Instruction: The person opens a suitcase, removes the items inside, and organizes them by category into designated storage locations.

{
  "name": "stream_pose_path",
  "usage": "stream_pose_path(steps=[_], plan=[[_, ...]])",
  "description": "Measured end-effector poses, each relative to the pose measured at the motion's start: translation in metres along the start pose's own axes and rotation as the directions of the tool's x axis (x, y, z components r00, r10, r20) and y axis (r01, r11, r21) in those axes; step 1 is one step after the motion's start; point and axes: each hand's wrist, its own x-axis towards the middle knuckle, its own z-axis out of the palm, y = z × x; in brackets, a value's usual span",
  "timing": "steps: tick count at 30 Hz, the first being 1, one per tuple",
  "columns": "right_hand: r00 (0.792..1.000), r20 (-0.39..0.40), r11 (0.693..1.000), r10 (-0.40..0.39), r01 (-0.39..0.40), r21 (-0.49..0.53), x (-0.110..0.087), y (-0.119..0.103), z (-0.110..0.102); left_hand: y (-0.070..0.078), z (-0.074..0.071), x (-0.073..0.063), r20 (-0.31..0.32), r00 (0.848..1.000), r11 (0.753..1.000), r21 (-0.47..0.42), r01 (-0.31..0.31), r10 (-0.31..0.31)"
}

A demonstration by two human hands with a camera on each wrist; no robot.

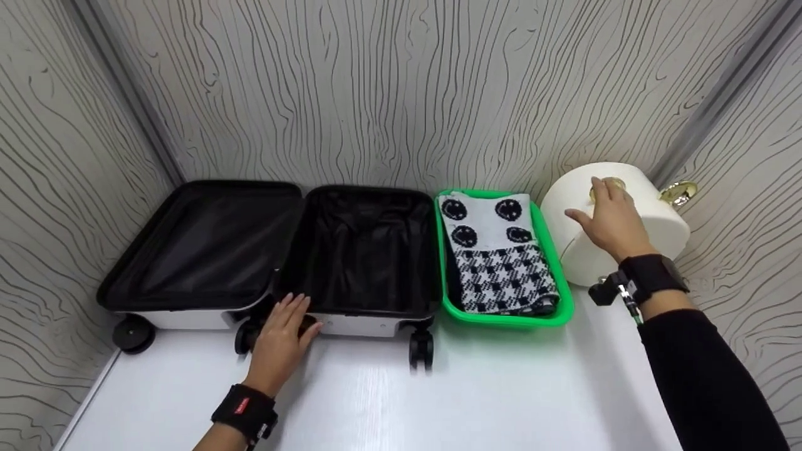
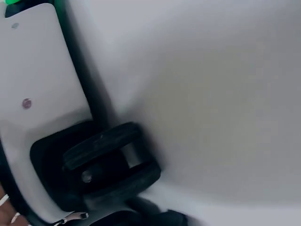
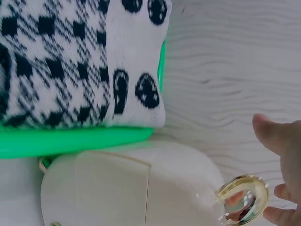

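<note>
A small suitcase lies spread open, with a black-lined half (image 1: 369,250) in the middle and its other half (image 1: 207,250) to the left. My left hand (image 1: 280,341) rests with straight fingers on the suitcase's near edge, beside a black double wheel (image 2: 115,165). On the right, my right hand (image 1: 617,219) is laid over the top of a cream rounded container (image 1: 579,254), near its gold knob (image 3: 242,200), fingers extended. Between suitcase and container stands a green basket (image 1: 567,304) holding folded black-and-white knitwear (image 1: 501,275), part houndstooth, part round dark motifs.
A wood-grain patterned wall (image 1: 376,94) rises directly behind the things, with side walls at left and right. The white tabletop (image 1: 388,401) stretches in front. Another suitcase wheel (image 1: 421,347) sticks out toward the front.
</note>
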Motion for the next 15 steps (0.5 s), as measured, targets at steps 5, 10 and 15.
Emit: stream_pose_path(steps=[5,10,15], plan=[[0.998,0.036,0.999,-0.054,0.054,0.001,-0.026,-0.016,0.012,-0.002,-0.004,0.002,0.137,0.991,0.999,0.040,-0.003,-0.003],[0.994,0.092,0.998,-0.063,0.061,0.027,-0.050,-0.034,0.036,0.000,-0.007,0.006,0.192,0.981,0.999,0.046,0.029,-0.038],[0.990,0.124,0.996,-0.072,0.065,0.065,-0.073,-0.048,0.070,0.004,-0.005,0.009,0.215,0.974,0.996,0.070,0.055,-0.069]])
